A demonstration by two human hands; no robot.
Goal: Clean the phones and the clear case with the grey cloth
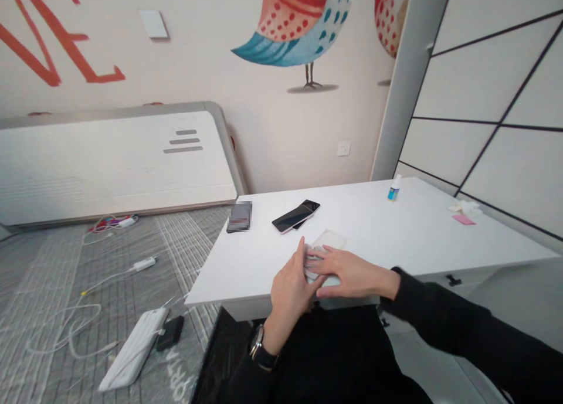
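Note:
My left hand is at the near edge of the white table, closed round the left side of a small pale object. From the right, my right hand lies over the same object, its fingers on top and its thumb near the lower edge. The two hands cover most of the object, so I cannot make out its kind. Just beyond my fingers lies a clear, flat plastic piece. Farther back, a dark-screened phone rests at an angle on another dark, flat item.
The white table also carries a grey packet, a small white bottle, a pink slip and crumpled tissue. On the carpet at left lie a power strip, a black adapter and loose cables.

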